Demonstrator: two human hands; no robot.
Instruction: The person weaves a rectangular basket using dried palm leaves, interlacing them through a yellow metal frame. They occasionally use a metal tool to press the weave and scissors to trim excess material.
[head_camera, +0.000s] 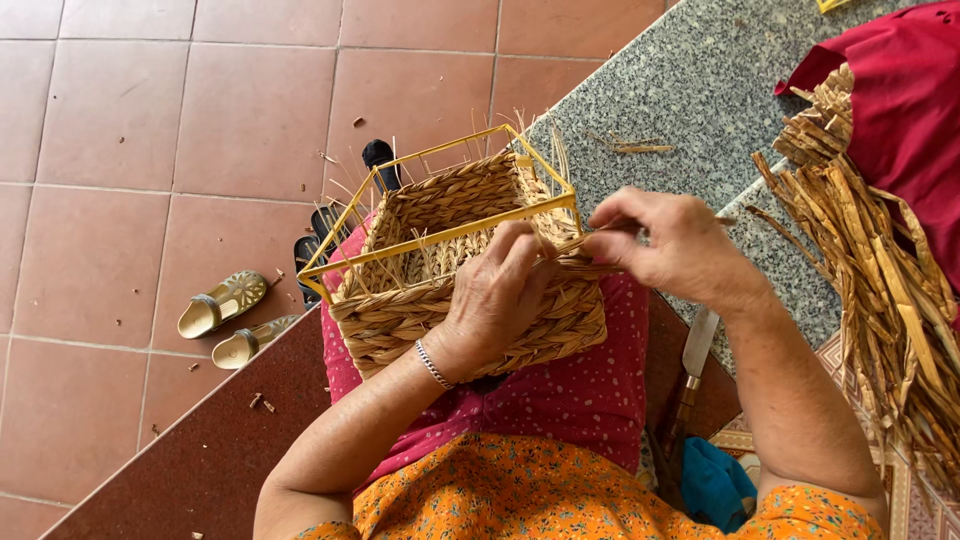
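A half-woven straw basket (440, 270) on a yellow wire frame (440, 235) rests on my lap, over pink dotted cloth. My left hand (495, 300) presses on the basket's near wall, fingers curled over the plaited rim. My right hand (670, 245) pinches a flat straw strand (590, 262) just right of the basket, pulling it sideways from the weave. A silver bracelet circles my left wrist.
A pile of dried straw strips (880, 280) lies on the speckled stone ledge (690, 80) at right, beside red cloth (900, 100). A knife (692, 370) lies beside my right forearm. Two pale sandals (228, 318) and dark ones (320, 235) sit on the tiled floor.
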